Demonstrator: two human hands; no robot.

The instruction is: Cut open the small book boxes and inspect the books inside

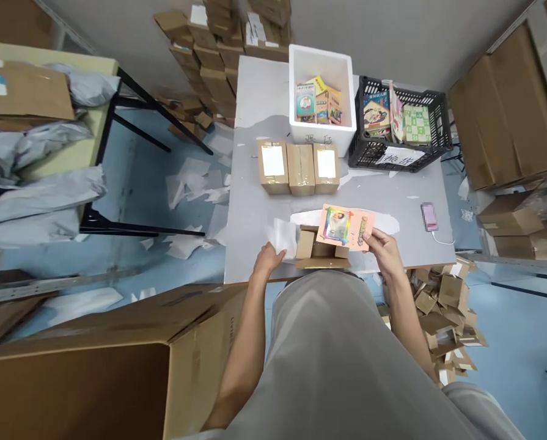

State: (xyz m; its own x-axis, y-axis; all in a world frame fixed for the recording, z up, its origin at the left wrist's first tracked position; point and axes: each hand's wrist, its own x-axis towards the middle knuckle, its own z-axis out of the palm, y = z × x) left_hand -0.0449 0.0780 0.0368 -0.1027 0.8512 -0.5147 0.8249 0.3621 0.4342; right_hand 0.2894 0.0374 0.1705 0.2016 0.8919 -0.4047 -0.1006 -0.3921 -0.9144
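Note:
My right hand (384, 252) grips the right end of a pink booklet (346, 227) with a rainbow-framed picture on its cover. The booklet is held over a small opened cardboard box (323, 263) at the table's front edge, covering part of it. To the left of that box, my left hand (268, 258) pinches a crumpled piece of white paper or wrap (284, 238). Behind them three closed cardboard boxes stand side by side, the middle one (301, 169) without a white label on top.
A white foam box (321, 61) and a black crate (360, 146), both holding booklets, stand at the back of the table (259, 214). A phone (429, 217) with a cable lies at right. A large open carton (200, 360) is at my left; flattened boxes (454, 293) lie right.

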